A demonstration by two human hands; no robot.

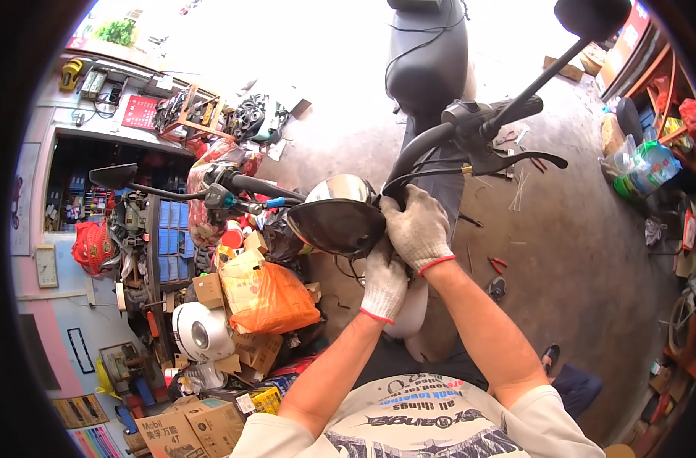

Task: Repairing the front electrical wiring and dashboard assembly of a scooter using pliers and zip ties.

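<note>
Both my hands wear pale knitted gloves with red cuffs and work close together at the front of a scooter. My left hand (pixel 384 284) is under the black headlight (pixel 339 221), its fingers hidden behind the housing. My right hand (pixel 419 229) sits just right of the headlight, below the curved handlebar (pixel 423 151) and its cables. Its fingers are curled in toward the headlight's back edge, and what they hold is hidden. Above it on the right are a black brake lever (pixel 527 158) and a mirror (pixel 592 17). The other mirror (pixel 113 176) stands out left.
Left of the scooter are an orange bag (pixel 275 301), a white rounded lamp unit (pixel 201 333) and cardboard boxes (pixel 172 437). Red-handled pliers (pixel 498 265) and other tools lie on the concrete floor (pixel 546 237) to the right. The scooter's dark seat (pixel 428 72) extends away from me.
</note>
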